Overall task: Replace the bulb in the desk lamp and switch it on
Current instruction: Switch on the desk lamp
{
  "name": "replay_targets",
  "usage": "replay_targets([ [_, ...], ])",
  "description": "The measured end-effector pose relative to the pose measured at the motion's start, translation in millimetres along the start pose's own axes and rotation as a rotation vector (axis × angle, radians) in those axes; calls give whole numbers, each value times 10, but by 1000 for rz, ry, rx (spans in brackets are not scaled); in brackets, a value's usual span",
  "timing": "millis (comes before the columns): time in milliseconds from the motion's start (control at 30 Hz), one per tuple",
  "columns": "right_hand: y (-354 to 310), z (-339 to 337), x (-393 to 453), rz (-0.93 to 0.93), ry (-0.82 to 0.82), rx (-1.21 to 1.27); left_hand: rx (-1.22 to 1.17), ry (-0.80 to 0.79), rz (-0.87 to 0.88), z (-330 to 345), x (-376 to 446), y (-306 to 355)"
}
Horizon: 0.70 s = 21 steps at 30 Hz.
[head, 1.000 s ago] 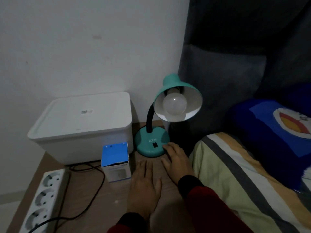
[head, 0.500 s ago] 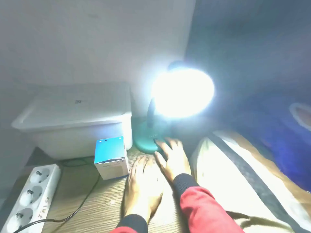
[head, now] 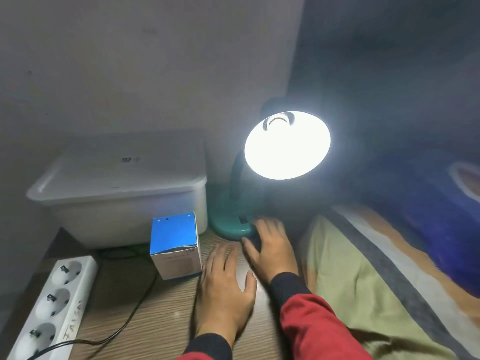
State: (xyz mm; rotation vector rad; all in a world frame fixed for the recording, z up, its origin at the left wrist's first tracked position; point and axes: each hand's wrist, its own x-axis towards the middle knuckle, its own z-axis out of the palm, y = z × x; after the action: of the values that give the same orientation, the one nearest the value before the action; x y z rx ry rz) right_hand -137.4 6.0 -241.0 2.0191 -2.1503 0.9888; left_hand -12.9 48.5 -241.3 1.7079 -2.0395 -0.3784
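Note:
The teal desk lamp (head: 228, 224) stands at the back of the wooden table (head: 145, 326), its shade facing me. Its bulb (head: 285, 149) is lit and glares white, so its outline is washed out. A black switch (head: 242, 219) sits on the lamp's base. My right hand (head: 270, 248) lies flat on the table with its fingertips at the base's edge, just right of the switch, holding nothing. My left hand (head: 224, 287) rests palm down on the table beside it, fingers apart and empty. A blue and white bulb box (head: 175, 245) stands left of my hands.
A white lidded plastic bin (head: 122, 185) stands behind the box against the wall. A white power strip (head: 49, 305) with a black cable (head: 124, 326) lies at the table's left edge. A bed with a striped blanket (head: 363, 281) and a blue pillow (head: 428, 209) borders the right side.
The bulb was dark a second ago and is now lit. My right hand's fingers were on the lamp base near the switch and have drawn slightly back. My left hand stayed flat.

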Motion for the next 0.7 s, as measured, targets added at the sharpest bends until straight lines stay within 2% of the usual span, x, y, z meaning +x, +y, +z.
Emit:
replay_targets([
  [233, 10, 1, -2, -34, 31, -24, 5, -14, -7, -20, -3, 19],
  [700, -5, -40, 20, -77, -7, -27, 50, -16, -15, -37, -15, 55],
])
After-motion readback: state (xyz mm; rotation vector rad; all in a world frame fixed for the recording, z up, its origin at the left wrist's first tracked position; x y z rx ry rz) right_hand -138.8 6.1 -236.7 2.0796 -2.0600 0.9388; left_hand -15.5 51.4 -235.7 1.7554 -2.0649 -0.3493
